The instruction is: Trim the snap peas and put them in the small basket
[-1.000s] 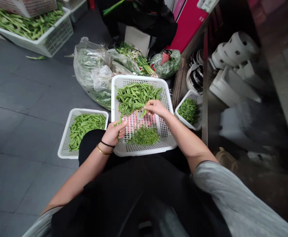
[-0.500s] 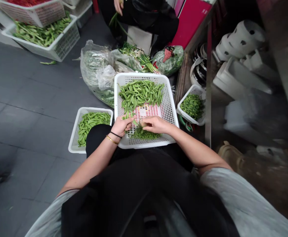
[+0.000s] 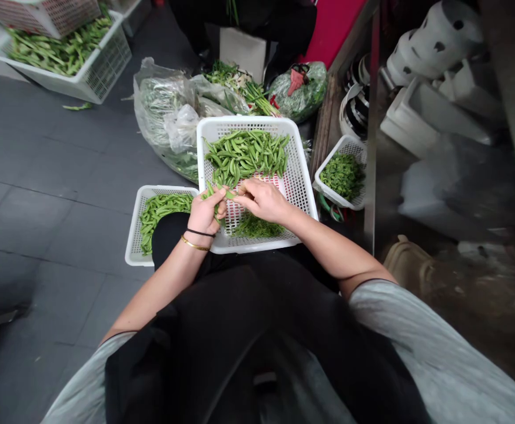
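A white perforated basket [image 3: 303, 206] rests on my lap. In its far half lies a heap of green pea pods [image 3: 246, 154]; near my body is a small pile of thin green trimmings [image 3: 259, 226]. My left hand [image 3: 208, 211], with a black band and a gold bracelet at the wrist, is closed around a few pods over the basket's left side. Fingers of my right hand [image 3: 261, 199] pinch the end of a pea pod [image 3: 231, 194] that sticks out from the left hand's fingertips. The two hands almost touch.
Left of my knee a second white basket [image 3: 130, 241] holds more pods. Bagged greens [image 3: 164, 112] lie beyond the lap basket. A basket of leafy greens [image 3: 342, 175] stands at right, beside a metal edge [image 3: 371, 147]. A person in dark clothes sits opposite.
My right hand has moved from above the trimmings pile up and left to the pod at my left hand. The left hand has turned and lifted slightly. The whole view has shifted.
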The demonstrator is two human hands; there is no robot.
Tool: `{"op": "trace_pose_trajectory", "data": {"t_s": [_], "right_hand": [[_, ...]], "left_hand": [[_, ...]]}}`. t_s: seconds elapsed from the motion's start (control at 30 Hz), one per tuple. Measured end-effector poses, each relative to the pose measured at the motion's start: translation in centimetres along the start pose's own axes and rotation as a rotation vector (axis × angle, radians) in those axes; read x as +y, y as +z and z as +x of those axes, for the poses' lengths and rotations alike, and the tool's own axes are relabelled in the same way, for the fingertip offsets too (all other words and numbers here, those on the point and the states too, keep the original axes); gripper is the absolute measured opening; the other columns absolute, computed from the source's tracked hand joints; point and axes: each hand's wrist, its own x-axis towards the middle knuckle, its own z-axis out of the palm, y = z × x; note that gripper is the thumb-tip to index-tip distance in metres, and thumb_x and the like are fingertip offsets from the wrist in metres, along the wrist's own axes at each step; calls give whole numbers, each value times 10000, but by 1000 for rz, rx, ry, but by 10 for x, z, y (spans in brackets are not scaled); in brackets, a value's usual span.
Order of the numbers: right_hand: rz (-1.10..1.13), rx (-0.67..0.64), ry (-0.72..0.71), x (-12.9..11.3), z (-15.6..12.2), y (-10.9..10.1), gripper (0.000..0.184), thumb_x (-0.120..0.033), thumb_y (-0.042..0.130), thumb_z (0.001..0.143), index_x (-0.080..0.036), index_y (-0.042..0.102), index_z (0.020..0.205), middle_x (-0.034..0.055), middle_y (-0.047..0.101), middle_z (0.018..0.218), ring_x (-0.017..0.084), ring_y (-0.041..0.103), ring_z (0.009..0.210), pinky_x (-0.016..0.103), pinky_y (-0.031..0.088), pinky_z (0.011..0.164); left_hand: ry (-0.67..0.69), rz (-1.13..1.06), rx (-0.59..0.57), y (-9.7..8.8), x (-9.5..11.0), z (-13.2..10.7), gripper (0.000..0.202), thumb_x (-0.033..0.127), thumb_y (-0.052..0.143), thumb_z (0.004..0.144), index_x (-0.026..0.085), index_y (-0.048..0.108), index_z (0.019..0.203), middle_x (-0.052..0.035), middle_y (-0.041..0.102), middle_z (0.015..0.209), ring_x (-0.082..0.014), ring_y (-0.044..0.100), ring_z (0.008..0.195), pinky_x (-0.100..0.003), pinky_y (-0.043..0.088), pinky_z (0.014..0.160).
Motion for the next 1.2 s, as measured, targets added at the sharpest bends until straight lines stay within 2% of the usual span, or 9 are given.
{"op": "trace_pose_trajectory", "data": {"t_s": [0.2, 0.37, 0.47, 0.53, 0.6, 0.73, 0.87, 1.1, 1.2], "right_hand": [[131, -61, -155, -14, -11, -15, 258, -295, 381, 928, -168, 559, 790, 40, 572, 765, 135, 500, 717, 257, 377, 699], [577, -325, -95, -12, -23, -33, 260, -341, 465, 872, -167, 540, 694, -39, 524, 541, 76, 475, 503, 206, 381, 547], [696, -75, 147, 11, -35, -45, 275, -383, 429, 884, -170, 522, 737, -45, 500, 516, 81, 477, 459, 209, 388, 504], [591, 120, 243, 24, -43, -50, 274, -389, 408, 894, -166, 533, 794, -21, 529, 577, 96, 503, 497, 224, 405, 520], [358, 161, 207, 23, -48, -49, 263, -386, 446, 884, -153, 561, 927, 38, 606, 763, 123, 554, 622, 248, 429, 585], [-119, -147, -68, -9, -49, -36, 335, -406, 466, 894, -164, 565, 1103, 110, 611, 1038, 183, 570, 803, 267, 394, 630], [-283, -383, -177, -32, -37, -23, 304, -307, 368, 943, -154, 626, 895, 84, 652, 839, 165, 560, 705, 253, 324, 583], [-263, -140, 121, -32, -20, -8, 394, -336, 285, 955, -159, 636, 925, 73, 682, 859, 178, 600, 744, 269, 350, 640], [-324, -278, 237, -6, -24, -11, 387, -348, 317, 942, -151, 650, 939, 99, 686, 895, 204, 617, 799, 284, 381, 676]], "left_hand": [[-44, 31, -119, 6, 5, -9, 251, 221, 764, 607, 120, 571, 733, 91, 370, 428, -11, 287, 319, -140, 188, 315], [-241, 232, -388, -3, 15, -28, 228, 177, 755, 600, 114, 608, 763, 24, 501, 477, -4, 281, 312, -139, 170, 316], [-302, 286, -408, -14, 16, -38, 187, 174, 706, 620, 95, 641, 777, -54, 600, 557, 3, 268, 317, -141, 148, 311], [-334, 288, -379, -20, 14, -40, 196, 173, 675, 624, 90, 656, 800, -49, 595, 536, 6, 233, 309, -140, 131, 307], [-350, 290, -382, -23, 9, -41, 219, 170, 655, 624, 93, 663, 829, -39, 588, 522, 1, 229, 303, -143, 133, 304], [-308, 360, -420, -19, 4, -41, 181, 186, 647, 641, 105, 660, 803, -40, 598, 518, -24, 286, 295, -157, 169, 298], [-137, 550, -372, -11, 2, -44, 136, 229, 701, 659, 116, 639, 705, -32, 606, 515, -38, 343, 313, -165, 222, 307], [294, 385, 76, 1, -1, -35, 174, 268, 706, 685, 148, 586, 726, 25, 590, 517, -48, 390, 327, -167, 275, 325], [246, 186, 107, -19, 16, -25, 107, 206, 653, 676, 148, 563, 686, 37, 530, 457, -59, 379, 312, -170, 252, 304]]}}
